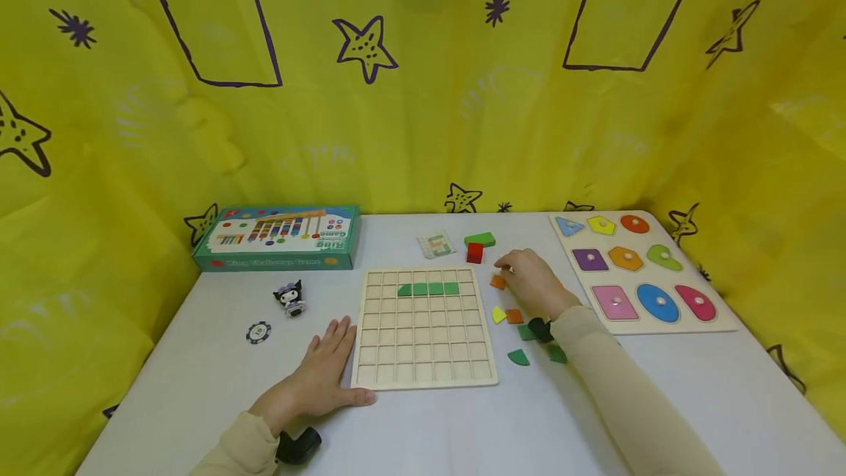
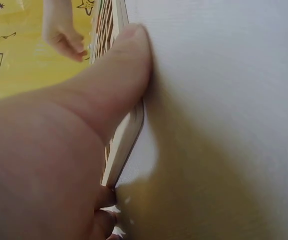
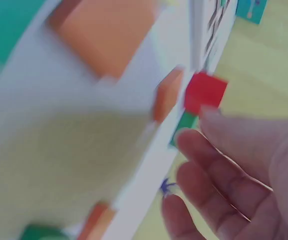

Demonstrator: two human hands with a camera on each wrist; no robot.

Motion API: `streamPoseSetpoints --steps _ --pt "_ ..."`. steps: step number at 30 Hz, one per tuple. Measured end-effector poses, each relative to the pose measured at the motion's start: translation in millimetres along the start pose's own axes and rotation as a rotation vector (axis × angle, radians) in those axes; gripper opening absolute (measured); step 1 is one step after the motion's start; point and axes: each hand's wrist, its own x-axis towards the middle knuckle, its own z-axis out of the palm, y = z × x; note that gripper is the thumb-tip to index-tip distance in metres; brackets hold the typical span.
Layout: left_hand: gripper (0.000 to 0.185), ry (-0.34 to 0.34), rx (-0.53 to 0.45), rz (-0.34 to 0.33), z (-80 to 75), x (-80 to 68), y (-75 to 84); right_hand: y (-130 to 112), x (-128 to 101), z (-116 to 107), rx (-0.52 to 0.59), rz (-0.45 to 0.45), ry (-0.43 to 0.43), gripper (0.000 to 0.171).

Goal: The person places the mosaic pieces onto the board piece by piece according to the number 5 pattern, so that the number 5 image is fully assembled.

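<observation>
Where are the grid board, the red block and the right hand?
grid board (image 1: pixel 423 380), head view, bare cells near its front edge.
red block (image 1: pixel 474 253), head view, middle of its front face.
right hand (image 1: pixel 534 283), head view, back of the hand.

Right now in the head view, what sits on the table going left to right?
Game box → poker chip → small figurine → left hand → grid board → right hand → shape puzzle board.
</observation>
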Motion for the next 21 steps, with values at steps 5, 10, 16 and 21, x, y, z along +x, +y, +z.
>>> streamPoseSetpoints --steps 5,10,16,21 --pt "0.118 0.008 -0.007 0.003 -2.4 0.0 -0.8 8 0 -2 0.010 0.058 -0.091 0.034" --pt "0.118 0.000 -0.008 -0.006 -3.8 -0.1 -0.8 3 4 3 -0.084 0.078 -0.118 0.025" --pt "0.119 -0.010 -0.008 -0.015 -3.7 -1.2 -1.7 -5 5 5 -0.082 0.109 -0.169 0.018" --pt "0.119 -0.016 -0.009 -0.005 -2.3 -0.8 -2.2 -12 2 1 -0.008 0.118 -0.147 0.024"
